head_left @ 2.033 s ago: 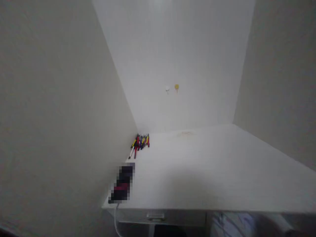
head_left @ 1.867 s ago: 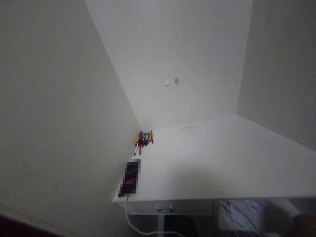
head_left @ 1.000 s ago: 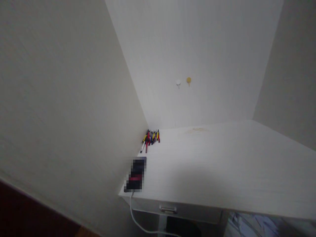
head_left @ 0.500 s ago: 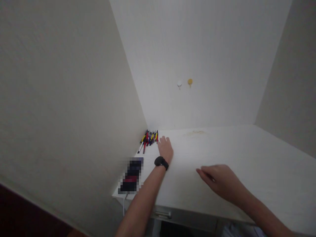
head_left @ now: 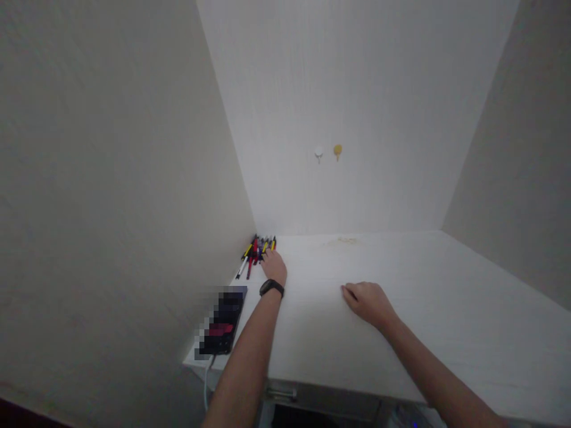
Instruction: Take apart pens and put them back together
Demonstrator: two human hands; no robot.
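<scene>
A bunch of pens (head_left: pixel 252 254) in black, yellow, red and white lies in the back left corner of the white desk (head_left: pixel 312 333). My left hand (head_left: pixel 274 267), with a dark watch (head_left: pixel 272 288) on its wrist, is at the right edge of the bunch. Its fingers are somewhat apart, and their tips overlap the nearest pens; no firm grip shows. Over the middle of the desk, my right hand (head_left: pixel 368 302) is closed, thumb and fingers pressed together. Whatever it holds, if anything, is hidden.
A phone (head_left: pixel 225 324), partly pixelated, lies at the left front, with a pale cable (head_left: pixel 206 380) hanging over the edge. Walls enclose the desk left, back and right. Two hooks, one white (head_left: pixel 319 153) and one yellow (head_left: pixel 338 151), are on the back wall. A handle (head_left: pixel 282 394) shows below.
My left hand has moved left and now overlaps the pens. My right hand has also shifted left and farther back, still closed. The view has shifted slightly.
</scene>
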